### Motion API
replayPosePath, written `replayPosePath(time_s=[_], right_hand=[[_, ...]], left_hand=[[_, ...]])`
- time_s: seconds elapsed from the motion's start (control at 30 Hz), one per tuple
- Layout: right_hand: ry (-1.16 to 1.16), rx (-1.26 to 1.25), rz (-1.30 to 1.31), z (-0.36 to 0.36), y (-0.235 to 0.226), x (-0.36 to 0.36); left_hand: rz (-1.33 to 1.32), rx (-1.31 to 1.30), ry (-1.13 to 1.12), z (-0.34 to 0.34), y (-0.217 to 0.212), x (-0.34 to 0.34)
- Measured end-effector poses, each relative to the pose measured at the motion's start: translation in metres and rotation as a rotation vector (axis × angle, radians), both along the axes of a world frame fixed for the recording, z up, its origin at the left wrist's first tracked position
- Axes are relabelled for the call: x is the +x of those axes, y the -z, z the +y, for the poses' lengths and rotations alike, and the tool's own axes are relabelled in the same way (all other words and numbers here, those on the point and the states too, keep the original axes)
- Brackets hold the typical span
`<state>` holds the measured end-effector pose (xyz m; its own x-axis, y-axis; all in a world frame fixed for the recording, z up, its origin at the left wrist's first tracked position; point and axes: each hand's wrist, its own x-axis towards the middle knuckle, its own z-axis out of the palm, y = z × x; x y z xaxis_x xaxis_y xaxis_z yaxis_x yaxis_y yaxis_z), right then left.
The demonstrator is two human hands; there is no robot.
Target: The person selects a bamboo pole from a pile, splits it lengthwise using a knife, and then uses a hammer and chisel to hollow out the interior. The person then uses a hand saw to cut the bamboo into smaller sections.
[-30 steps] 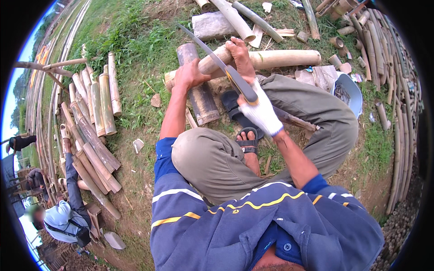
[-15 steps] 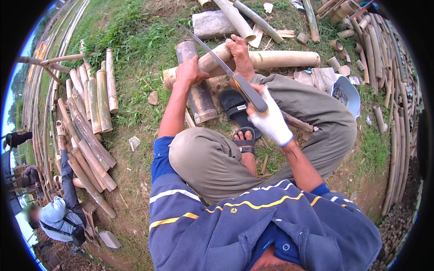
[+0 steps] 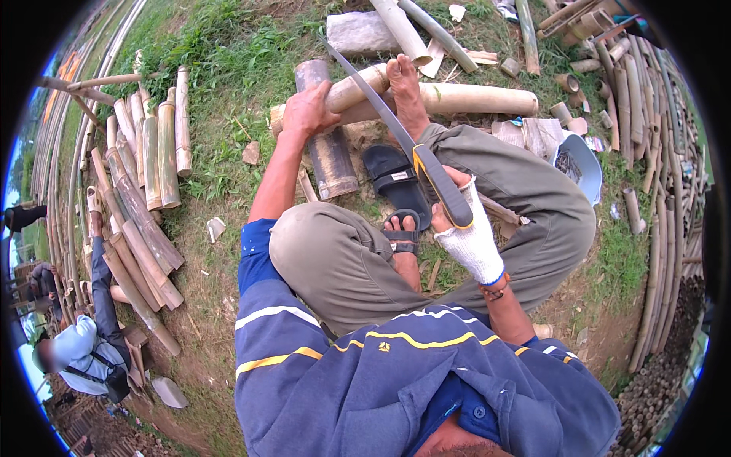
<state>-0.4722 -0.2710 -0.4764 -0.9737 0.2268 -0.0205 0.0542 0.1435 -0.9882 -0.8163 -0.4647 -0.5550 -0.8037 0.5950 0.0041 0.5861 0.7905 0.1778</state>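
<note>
Head view: left hand (image 3: 308, 113) clamps the bamboo pole (image 3: 457, 100) on the grass, a bare foot (image 3: 402, 87) bracing it. Gloved right hand (image 3: 470, 240), fingers wrapped round the machete (image 3: 392, 133), has it raised, seemingly mid-chop; next stroke needs clean aim, clear of the foot.

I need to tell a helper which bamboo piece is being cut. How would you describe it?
Start at the seated person's bent knees, then look just beyond them. The pale bamboo pole lies crosswise, pinned by the left hand and a bare foot, with the long blade over it.
</note>
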Motion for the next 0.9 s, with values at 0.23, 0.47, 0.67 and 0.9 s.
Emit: replayPosePath(time_s=[0.23,0.47,0.67,0.9], right_hand=[[0.023,0.071,0.242,-0.018,0.004,-0.003],[0.061,-0.120,0.058,-0.025,0.006,-0.025],[0.020,-0.075,0.129,-0.027,0.017,-0.011],[0.056,-0.001,0.089,-0.026,0.012,-0.006]], left_hand=[[0.105,0.030,0.054,-0.007,0.012,-0.008],[0.028,-0.014,0.020,0.000,0.002,-0.007],[0.035,0.002,0.019,-0.002,0.002,-0.003],[-0.025,-0.064,0.005,0.005,-0.008,-0.004]])
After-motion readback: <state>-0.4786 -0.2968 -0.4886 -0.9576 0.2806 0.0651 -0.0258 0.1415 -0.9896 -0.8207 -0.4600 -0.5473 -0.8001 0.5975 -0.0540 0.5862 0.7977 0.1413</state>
